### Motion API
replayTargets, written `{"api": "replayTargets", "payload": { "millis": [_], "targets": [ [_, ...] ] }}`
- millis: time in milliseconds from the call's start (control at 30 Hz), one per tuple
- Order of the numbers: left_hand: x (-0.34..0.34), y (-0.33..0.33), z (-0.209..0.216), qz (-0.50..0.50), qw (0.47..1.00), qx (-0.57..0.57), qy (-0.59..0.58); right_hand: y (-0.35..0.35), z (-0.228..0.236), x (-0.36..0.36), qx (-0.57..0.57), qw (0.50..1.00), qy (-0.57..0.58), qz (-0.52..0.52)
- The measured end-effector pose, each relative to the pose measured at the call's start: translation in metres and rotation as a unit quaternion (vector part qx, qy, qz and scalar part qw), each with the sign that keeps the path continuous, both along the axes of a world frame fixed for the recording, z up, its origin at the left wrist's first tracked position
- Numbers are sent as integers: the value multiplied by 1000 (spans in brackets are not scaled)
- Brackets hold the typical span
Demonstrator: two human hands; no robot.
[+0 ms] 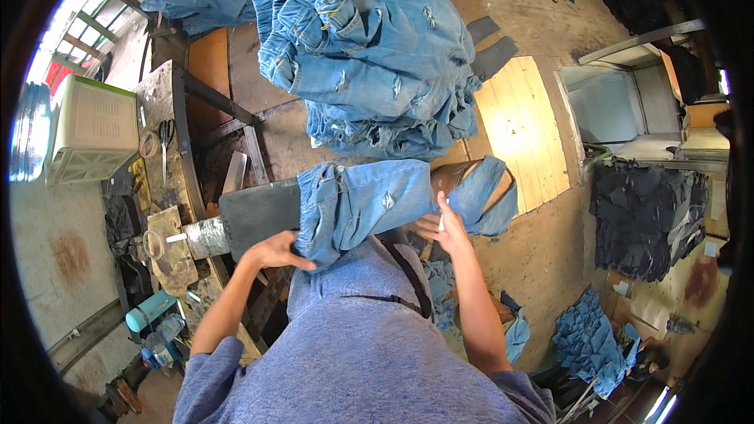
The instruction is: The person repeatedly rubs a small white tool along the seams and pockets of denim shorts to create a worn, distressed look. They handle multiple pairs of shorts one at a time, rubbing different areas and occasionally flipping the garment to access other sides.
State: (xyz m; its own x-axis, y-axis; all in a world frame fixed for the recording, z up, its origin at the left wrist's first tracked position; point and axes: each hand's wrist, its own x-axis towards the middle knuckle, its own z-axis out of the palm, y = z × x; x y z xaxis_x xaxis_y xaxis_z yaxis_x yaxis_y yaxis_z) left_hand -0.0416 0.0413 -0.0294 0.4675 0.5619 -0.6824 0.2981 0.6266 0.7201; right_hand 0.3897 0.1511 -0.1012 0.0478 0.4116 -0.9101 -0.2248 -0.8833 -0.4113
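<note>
A pair of light-blue denim trousers (pixel 369 200) with an elastic waist and a ripped patch lies across in front of me. Its waist end is pulled over a flat dark board (pixel 259 218). My left hand (pixel 275 252) is closed on the waistband's near edge, thumb over the cloth. At the other end, my right hand (pixel 446 226) is beside the denim, its fingers apart. A small white bit shows by its thumb; I cannot make out what it is. Right of that hand, a loop of blue denim (pixel 487 200) hangs around a brown rounded form (pixel 455 177).
Just beyond is a tall pile of similar denim trousers (pixel 377 63). On the left, scissors (pixel 165 141) and a tape roll (pixel 153 245) rest on a worn bench (pixel 169 177). Dark folded garments (pixel 648 216) are stacked at right, with a blue denim heap (pixel 589 338) nearer.
</note>
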Motion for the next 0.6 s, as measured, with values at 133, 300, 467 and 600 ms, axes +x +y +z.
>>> {"api": "replayTargets", "payload": {
  "millis": [133, 300, 467, 600],
  "targets": [
    [-4, -1, -9, -38, 999, -24, 20, 47, -64, 35, 121, 980, -135, -86],
    [105, 68, -23, 44, 997, 62, -20, 142, -46, 121, 237, 934, -224, -148],
    [226, 138, -50, 410, 810, -175, -381, 82, 28, 84, 338, 768, -513, 180],
    [226, 150, -76, 549, 687, -172, -445, -22, 58, -27, 458, 754, -359, 303]
  ]
}}
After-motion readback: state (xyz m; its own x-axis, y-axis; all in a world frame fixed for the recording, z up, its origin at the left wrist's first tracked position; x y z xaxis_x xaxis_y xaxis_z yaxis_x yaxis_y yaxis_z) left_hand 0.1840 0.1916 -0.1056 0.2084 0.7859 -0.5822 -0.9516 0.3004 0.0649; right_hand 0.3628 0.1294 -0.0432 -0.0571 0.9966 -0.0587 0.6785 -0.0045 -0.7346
